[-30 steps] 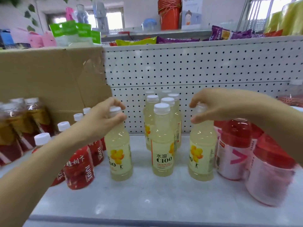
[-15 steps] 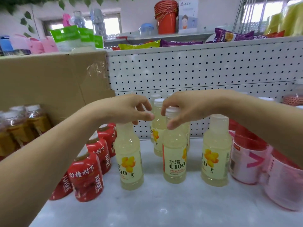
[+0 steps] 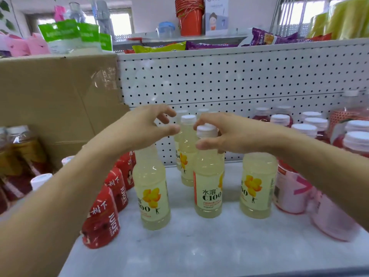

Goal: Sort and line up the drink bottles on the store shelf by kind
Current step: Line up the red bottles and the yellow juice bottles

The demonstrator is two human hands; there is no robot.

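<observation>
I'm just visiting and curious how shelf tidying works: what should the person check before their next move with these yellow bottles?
1. Right hand curls round the cap of the middle bottle: ok.
2. Left hand holds nothing: ok.
3. The middle bottle stands upright: ok.
4. Front yellow bottles in one line: not ok, the left bottle stands nearer the shelf edge.
5. Labels face alike: not ok, the right bottle is turned.

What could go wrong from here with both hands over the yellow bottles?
Right hand holds the middle bottle only around its cap; it could slip or swing into the bottles behind. Left hand hovers open with its wrist over the left bottle; dipping could tip that into the red bottles.
</observation>
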